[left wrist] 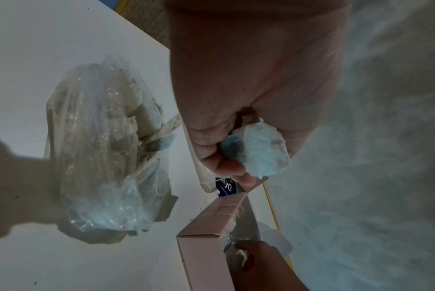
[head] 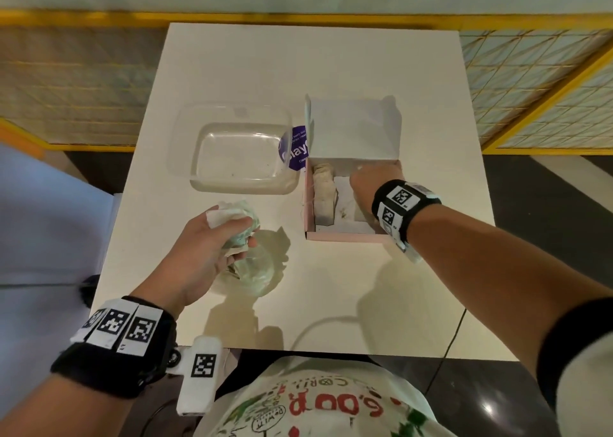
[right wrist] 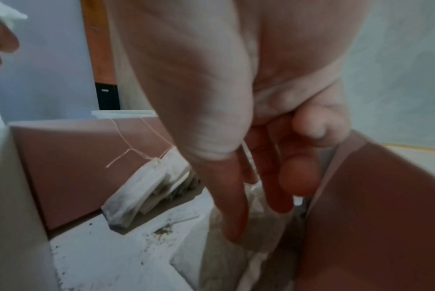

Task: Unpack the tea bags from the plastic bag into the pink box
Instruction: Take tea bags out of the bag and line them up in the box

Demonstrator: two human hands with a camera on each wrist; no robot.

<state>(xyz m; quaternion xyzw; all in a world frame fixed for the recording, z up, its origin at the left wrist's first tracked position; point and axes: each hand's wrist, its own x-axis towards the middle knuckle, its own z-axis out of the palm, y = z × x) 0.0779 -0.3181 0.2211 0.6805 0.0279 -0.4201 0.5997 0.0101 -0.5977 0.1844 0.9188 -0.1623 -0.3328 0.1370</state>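
The pink box stands open at the table's right, its lid upright behind it. A row of tea bags leans on its left wall, strings hanging over the rim. My right hand reaches into the box's right side, and its straight fingers point down onto more tea bags without gripping any. My left hand grips a bunch of tea bags just above the clear plastic bag. That bag lies on the table with several tea bags inside.
An empty clear plastic container sits left of the box, with a purple label between them. The white table ends near my body. Yellow-framed mesh panels stand beyond it.
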